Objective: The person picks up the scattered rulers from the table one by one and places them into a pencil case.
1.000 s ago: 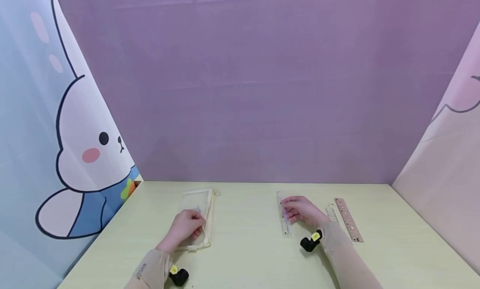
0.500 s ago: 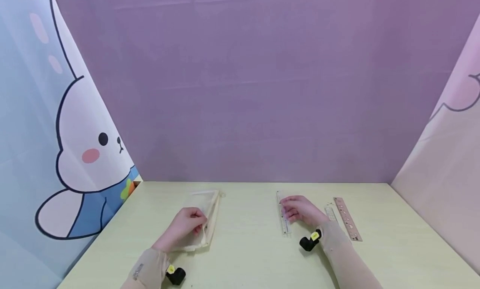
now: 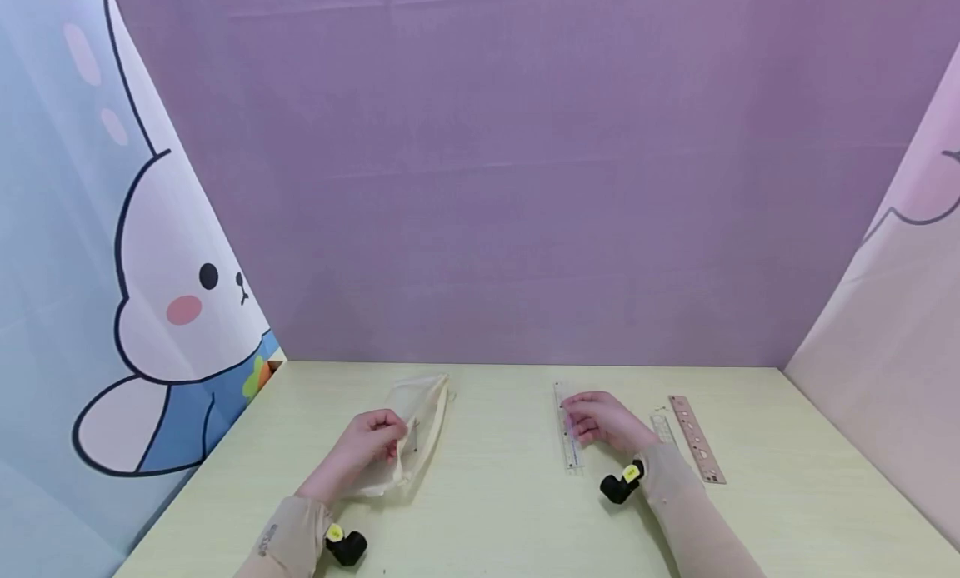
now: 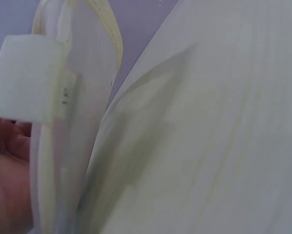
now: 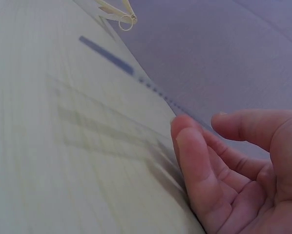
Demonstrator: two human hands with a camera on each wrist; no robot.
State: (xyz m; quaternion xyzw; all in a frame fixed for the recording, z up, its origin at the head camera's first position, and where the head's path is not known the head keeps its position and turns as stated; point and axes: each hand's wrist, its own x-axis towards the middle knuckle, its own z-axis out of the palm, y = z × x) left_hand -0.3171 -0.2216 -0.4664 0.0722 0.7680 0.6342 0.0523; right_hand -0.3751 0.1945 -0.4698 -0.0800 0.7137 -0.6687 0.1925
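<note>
My left hand (image 3: 365, 436) pinches the near edge of a translucent zip pouch (image 3: 412, 393) with cream trim, on the left of the table. The pouch's mouth gapes, and its raised side casts a shadow in the left wrist view, where a white tab (image 4: 26, 78) hangs from the trim. Between the thumb and fingers of my right hand (image 3: 607, 421) is a clear ruler (image 3: 573, 455). Seen nearly edge-on in the right wrist view, the ruler (image 5: 107, 54) shows a blue strip and a shadow on the tabletop below.
Right of my right hand lie a shorter clear ruler (image 3: 663, 429) and a pink ruler (image 3: 697, 439) with cut-outs. A purple cloth (image 3: 525, 178) hangs behind the table (image 3: 495, 478). Printed curtains (image 3: 45, 270) flank it.
The pouch's right edge has lifted and swung rightward, opening its mouth wider, as my left hand moved slightly with it. My right hand and the ruler have stayed in place.
</note>
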